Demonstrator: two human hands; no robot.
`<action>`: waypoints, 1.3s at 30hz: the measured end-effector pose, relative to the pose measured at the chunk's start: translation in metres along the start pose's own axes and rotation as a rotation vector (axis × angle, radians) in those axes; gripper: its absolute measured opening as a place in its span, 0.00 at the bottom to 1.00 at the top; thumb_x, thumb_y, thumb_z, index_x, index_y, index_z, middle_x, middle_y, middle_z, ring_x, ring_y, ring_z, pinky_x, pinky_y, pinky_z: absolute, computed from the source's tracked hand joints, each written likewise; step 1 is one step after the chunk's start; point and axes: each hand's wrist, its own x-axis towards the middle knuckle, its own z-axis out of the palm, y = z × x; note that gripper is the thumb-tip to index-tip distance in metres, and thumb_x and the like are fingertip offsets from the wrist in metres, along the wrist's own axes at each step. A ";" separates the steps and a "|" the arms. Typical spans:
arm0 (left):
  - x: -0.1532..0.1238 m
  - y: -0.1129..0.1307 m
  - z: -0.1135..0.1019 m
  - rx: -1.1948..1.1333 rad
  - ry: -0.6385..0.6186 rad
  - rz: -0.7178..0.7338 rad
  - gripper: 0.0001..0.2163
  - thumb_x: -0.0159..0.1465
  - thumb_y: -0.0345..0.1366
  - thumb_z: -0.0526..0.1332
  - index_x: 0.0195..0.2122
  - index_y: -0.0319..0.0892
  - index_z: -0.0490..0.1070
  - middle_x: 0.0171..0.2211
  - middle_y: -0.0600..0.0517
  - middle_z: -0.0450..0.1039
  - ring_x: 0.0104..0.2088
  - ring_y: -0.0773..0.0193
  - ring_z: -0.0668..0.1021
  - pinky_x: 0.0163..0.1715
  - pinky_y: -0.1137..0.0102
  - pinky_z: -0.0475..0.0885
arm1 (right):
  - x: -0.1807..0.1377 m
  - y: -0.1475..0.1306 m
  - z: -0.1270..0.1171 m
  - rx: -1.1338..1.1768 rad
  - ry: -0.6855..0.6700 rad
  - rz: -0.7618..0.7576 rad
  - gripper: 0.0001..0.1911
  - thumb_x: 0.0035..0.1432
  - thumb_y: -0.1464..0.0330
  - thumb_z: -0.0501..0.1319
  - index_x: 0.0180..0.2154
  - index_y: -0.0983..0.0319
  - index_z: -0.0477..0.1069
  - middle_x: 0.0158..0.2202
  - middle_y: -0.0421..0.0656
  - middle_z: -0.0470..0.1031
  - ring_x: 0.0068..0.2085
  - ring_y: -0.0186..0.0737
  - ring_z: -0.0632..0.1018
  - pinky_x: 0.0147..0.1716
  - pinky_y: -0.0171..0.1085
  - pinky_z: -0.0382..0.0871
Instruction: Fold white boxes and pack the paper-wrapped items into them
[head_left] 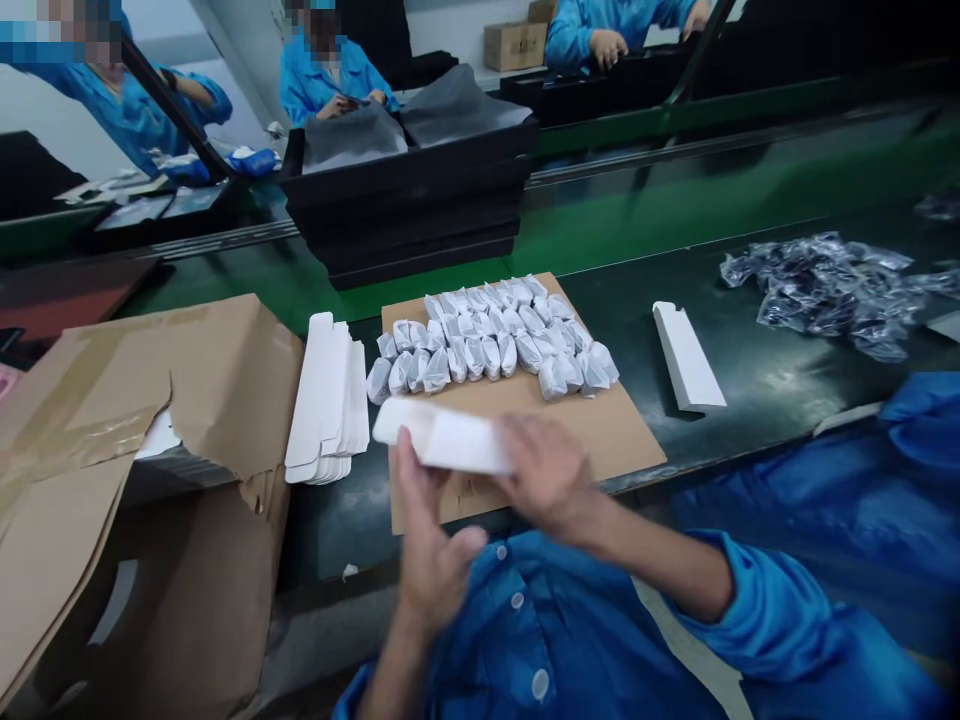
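A narrow white carton (pixel 457 438) is held up in front of me, slightly blurred, with a flap at its left end. My right hand (pixel 551 468) is closed around its right end. Fingers of my left hand (pixel 431 545) press against the carton's left part from below, partly hidden by it, and the thumb stands away. Behind the carton, rows of small paper-wrapped items (pixel 480 335) lie on a brown cardboard sheet (pixel 607 435). Left of them is a stack of flat white cartons (pixel 326 400). Another white carton (pixel 688 358), folded into shape, lies on the right.
A large open cardboard box (pixel 217 380) stands at the left. Crumpled clear plastic bags (pixel 832 285) lie at the far right on the dark green table (pixel 615 290). Stacked black trays (pixel 420 205) stand at the back. Several people in blue work across the table.
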 end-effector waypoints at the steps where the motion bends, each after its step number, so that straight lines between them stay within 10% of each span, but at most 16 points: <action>1: -0.002 -0.005 0.009 0.067 0.095 -0.061 0.46 0.57 0.55 0.67 0.70 0.48 0.44 0.63 0.38 0.64 0.55 0.49 0.76 0.51 0.56 0.74 | -0.003 -0.009 0.000 0.098 -0.062 -0.042 0.24 0.65 0.66 0.58 0.57 0.75 0.65 0.50 0.61 0.77 0.48 0.53 0.79 0.44 0.46 0.76; 5: 0.008 -0.014 0.013 0.315 0.116 -0.128 0.36 0.55 0.46 0.70 0.63 0.46 0.58 0.59 0.43 0.67 0.54 0.51 0.75 0.53 0.59 0.72 | 0.002 -0.019 -0.015 0.608 -0.291 0.080 0.32 0.65 0.56 0.59 0.63 0.68 0.60 0.56 0.54 0.72 0.55 0.46 0.75 0.51 0.42 0.73; 14: 0.009 -0.005 -0.008 0.506 -0.176 0.042 0.18 0.55 0.40 0.67 0.45 0.45 0.67 0.43 0.50 0.72 0.43 0.58 0.77 0.43 0.65 0.72 | 0.050 0.028 -0.015 1.242 -0.553 0.258 0.10 0.64 0.66 0.62 0.45 0.62 0.79 0.38 0.42 0.77 0.39 0.34 0.76 0.39 0.35 0.70; 21: 0.006 0.002 -0.006 0.634 -0.272 0.028 0.15 0.56 0.40 0.64 0.42 0.45 0.64 0.38 0.52 0.71 0.34 0.62 0.76 0.31 0.69 0.70 | 0.056 0.032 -0.002 1.428 -0.379 0.773 0.16 0.60 0.57 0.64 0.32 0.64 0.74 0.25 0.37 0.72 0.24 0.29 0.71 0.23 0.31 0.65; 24: 0.004 0.001 -0.004 0.678 -0.290 0.067 0.15 0.57 0.40 0.64 0.44 0.44 0.63 0.39 0.51 0.72 0.34 0.62 0.77 0.31 0.69 0.70 | 0.054 0.023 -0.002 1.553 -0.528 0.718 0.16 0.54 0.57 0.69 0.31 0.65 0.74 0.25 0.37 0.72 0.26 0.30 0.71 0.25 0.30 0.65; 39: -0.007 -0.004 -0.004 0.690 -0.216 0.180 0.21 0.58 0.40 0.66 0.50 0.44 0.62 0.42 0.48 0.72 0.39 0.58 0.81 0.34 0.66 0.76 | 0.033 -0.007 -0.004 1.568 -0.445 0.812 0.17 0.50 0.61 0.73 0.38 0.63 0.75 0.33 0.39 0.73 0.32 0.32 0.72 0.34 0.34 0.68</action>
